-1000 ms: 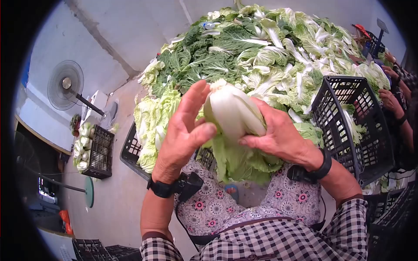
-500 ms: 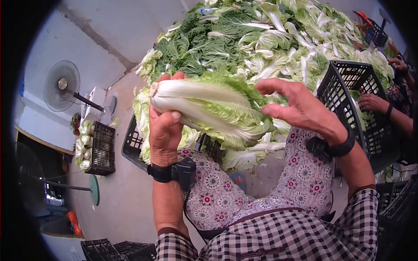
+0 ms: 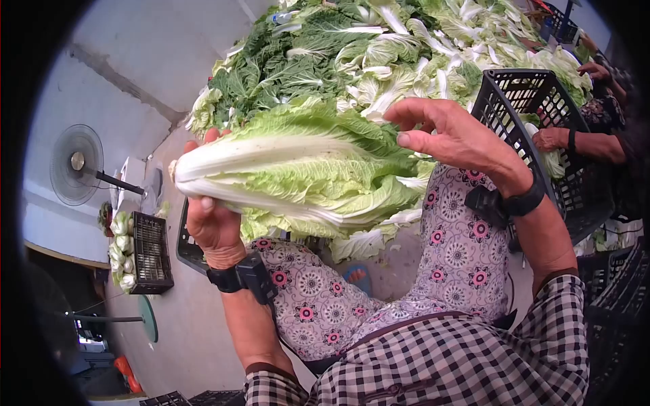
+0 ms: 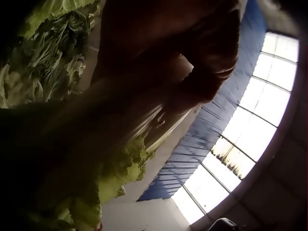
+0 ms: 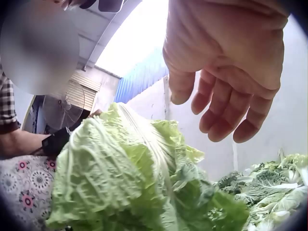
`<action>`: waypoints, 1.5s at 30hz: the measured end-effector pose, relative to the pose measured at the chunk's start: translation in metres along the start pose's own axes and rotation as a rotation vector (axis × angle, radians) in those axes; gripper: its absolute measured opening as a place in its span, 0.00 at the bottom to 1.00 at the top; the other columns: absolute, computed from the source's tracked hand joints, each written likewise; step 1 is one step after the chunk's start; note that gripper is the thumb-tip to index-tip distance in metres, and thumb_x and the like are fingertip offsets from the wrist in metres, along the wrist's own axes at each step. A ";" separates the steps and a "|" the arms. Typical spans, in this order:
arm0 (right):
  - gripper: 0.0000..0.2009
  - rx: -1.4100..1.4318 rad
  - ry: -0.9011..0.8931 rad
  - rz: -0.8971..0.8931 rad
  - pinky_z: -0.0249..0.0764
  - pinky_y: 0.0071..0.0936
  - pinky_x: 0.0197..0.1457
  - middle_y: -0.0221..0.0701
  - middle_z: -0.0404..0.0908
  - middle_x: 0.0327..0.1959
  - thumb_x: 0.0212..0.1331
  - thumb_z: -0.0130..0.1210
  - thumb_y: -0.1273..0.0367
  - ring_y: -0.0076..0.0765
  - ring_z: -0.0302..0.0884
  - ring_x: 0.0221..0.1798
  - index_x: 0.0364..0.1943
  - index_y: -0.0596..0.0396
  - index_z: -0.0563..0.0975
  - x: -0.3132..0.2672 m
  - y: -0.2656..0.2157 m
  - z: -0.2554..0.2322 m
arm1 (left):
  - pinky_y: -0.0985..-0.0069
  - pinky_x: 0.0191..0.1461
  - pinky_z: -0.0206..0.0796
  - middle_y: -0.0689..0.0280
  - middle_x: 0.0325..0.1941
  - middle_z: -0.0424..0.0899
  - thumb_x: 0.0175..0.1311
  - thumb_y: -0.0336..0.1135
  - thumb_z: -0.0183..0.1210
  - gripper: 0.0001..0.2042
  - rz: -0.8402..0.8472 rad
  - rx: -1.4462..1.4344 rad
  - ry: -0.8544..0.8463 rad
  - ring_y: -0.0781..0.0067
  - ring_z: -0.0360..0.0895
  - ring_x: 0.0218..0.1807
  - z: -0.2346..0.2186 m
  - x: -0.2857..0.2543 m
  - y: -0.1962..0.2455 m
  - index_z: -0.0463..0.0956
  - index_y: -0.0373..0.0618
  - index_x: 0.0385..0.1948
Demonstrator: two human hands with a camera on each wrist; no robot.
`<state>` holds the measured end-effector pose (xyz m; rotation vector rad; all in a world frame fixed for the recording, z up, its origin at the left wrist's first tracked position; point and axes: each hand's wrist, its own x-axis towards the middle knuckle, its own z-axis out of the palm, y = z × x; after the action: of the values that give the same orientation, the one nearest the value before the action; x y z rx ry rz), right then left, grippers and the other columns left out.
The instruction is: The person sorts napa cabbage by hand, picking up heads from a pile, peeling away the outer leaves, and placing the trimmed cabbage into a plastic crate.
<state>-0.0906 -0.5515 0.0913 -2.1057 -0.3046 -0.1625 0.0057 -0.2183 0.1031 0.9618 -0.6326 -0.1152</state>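
A long napa cabbage point(image 3: 291, 172) lies sideways in the air over the person's lap, its white root end to the left and its leafy tip to the right. The left hand point(image 3: 215, 223) grips it near the root end, thumb in front and fingertips showing over the top edge. In the left wrist view that hand point(image 4: 178, 48) is dark against bright windows. Beyond the leafy tip, the right hand point(image 3: 450, 139) is held up with loosely bent fingers and nothing in them. The right wrist view shows this hand point(image 5: 226, 72) above the cabbage leaves point(image 5: 130, 168), apart from them.
A heap of loose cabbage leaves point(image 3: 399, 47) rises ahead. At right stands a tilted black crate point(image 3: 542, 101), with another person's hand point(image 3: 552, 139) at it. To the left are a crate point(image 3: 152, 254) beside trimmed cabbages point(image 3: 122, 250) and a standing fan point(image 3: 76, 162).
The cabbage has turned from root end up to lying sideways and shifted left. The right hand has let go of it; the left hand now holds its root end.
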 end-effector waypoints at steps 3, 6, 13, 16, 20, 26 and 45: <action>0.32 -0.204 0.095 -0.144 0.67 0.40 0.62 0.48 0.73 0.55 0.51 0.59 0.54 0.49 0.71 0.58 0.56 0.63 0.68 0.001 0.019 0.008 | 0.50 0.74 0.39 0.47 0.71 0.52 0.38 0.31 0.60 0.42 0.046 -0.021 -0.034 0.45 0.46 0.72 0.000 -0.002 -0.001 0.55 0.47 0.66; 0.27 -0.317 -0.022 -0.155 0.70 0.40 0.55 0.46 0.77 0.48 0.51 0.59 0.58 0.49 0.75 0.51 0.52 0.61 0.71 0.007 0.020 0.011 | 0.49 0.74 0.38 0.47 0.70 0.53 0.38 0.32 0.60 0.43 0.065 -0.050 -0.036 0.44 0.46 0.72 0.004 -0.005 -0.003 0.55 0.48 0.66; 0.12 0.234 0.085 0.109 0.69 0.21 0.38 0.28 0.77 0.33 0.58 0.53 0.68 0.23 0.72 0.33 0.43 0.59 0.75 0.007 0.020 -0.013 | 0.54 0.75 0.37 0.47 0.71 0.51 0.39 0.33 0.60 0.44 0.026 0.010 0.007 0.49 0.47 0.72 0.008 -0.009 -0.001 0.52 0.45 0.67; 0.10 0.310 0.109 0.092 0.69 0.15 0.42 0.21 0.76 0.35 0.62 0.51 0.67 0.14 0.71 0.36 0.43 0.57 0.74 0.006 0.024 -0.020 | 0.55 0.74 0.42 0.48 0.71 0.52 0.43 0.29 0.59 0.41 -0.038 -0.009 -0.073 0.49 0.51 0.71 -0.001 -0.006 -0.001 0.53 0.45 0.66; 0.13 0.516 0.173 0.156 0.71 0.16 0.39 0.25 0.77 0.34 0.59 0.55 0.67 0.16 0.72 0.36 0.46 0.58 0.75 0.006 0.024 -0.025 | 0.57 0.72 0.47 0.51 0.67 0.59 0.44 0.27 0.60 0.39 -0.108 0.027 0.023 0.53 0.57 0.68 0.000 -0.006 -0.003 0.55 0.42 0.64; 0.14 0.874 0.197 0.133 0.75 0.19 0.47 0.27 0.79 0.41 0.59 0.56 0.70 0.20 0.77 0.41 0.49 0.57 0.74 0.011 0.041 -0.031 | 0.61 0.68 0.56 0.59 0.60 0.70 0.56 0.26 0.55 0.27 -0.309 0.030 0.159 0.61 0.67 0.62 -0.036 -0.008 -0.009 0.60 0.40 0.61; 0.17 0.635 0.396 0.057 0.69 0.26 0.51 0.27 0.75 0.46 0.58 0.56 0.68 0.25 0.73 0.46 0.51 0.55 0.73 0.021 0.030 -0.011 | 0.55 0.66 0.60 0.56 0.58 0.74 0.67 0.42 0.50 0.21 -0.506 -0.543 0.172 0.57 0.70 0.60 -0.059 0.012 -0.017 0.67 0.38 0.56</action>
<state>-0.0617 -0.5724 0.0776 -1.4126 -0.0432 -0.3880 0.0512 -0.1896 0.0706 0.5745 -0.1662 -0.6151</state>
